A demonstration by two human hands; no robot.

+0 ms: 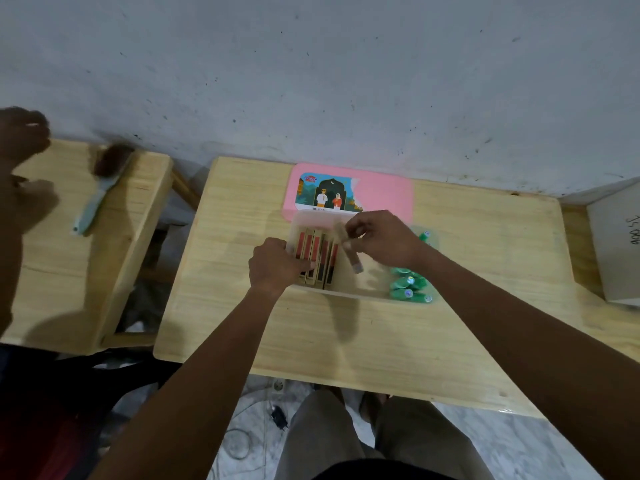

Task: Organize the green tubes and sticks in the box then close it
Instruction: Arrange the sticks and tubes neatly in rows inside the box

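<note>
Left hand [277, 265] flat, fingers down on sticks [317, 259] in box [349, 289]; right hand [384, 239] pinching one blurred stick [351, 252] above.

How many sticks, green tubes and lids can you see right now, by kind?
Sticks standing in the box: 4, possibly 5
Stick held in the right hand: 1
Green tubes: about 5, blurred and bunched, so uncertain
Pink lid: 1
Total: about 11

Light wood table [450, 323], w/ translucent box [349, 292], pink lid [384, 192] behind it, green tubes [410, 287] at right
</note>
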